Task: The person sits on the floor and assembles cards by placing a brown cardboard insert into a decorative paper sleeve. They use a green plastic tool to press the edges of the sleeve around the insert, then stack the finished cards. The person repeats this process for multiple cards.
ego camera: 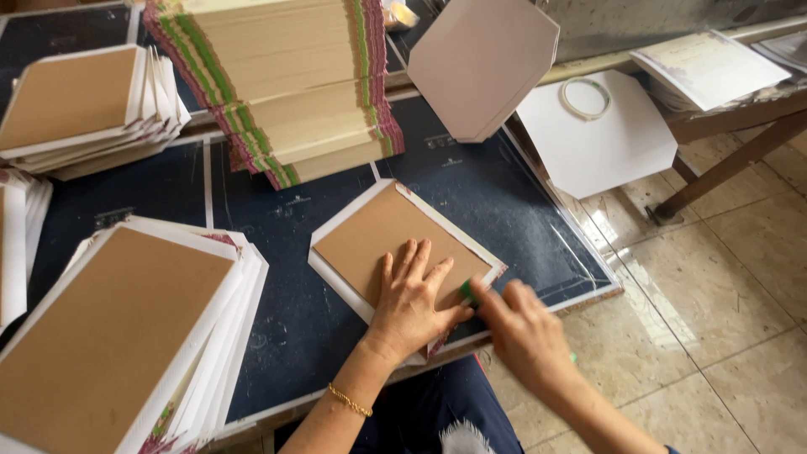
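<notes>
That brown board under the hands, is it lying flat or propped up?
Flat. The brown board lies face-up on the dark table, its white paper border showing around it, with the left hand spread flat on top.

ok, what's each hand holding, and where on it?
Right hand pinches a small green tool by its near end. Left hand holds nothing, pressing flat on the brown board.

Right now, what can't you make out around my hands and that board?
Head view only:
- Green tool: mostly hidden by the right hand; kind unclear.
- Brown board: its near corner is covered by the left hand.
- Near stack: cut off by the bottom edge.
</notes>
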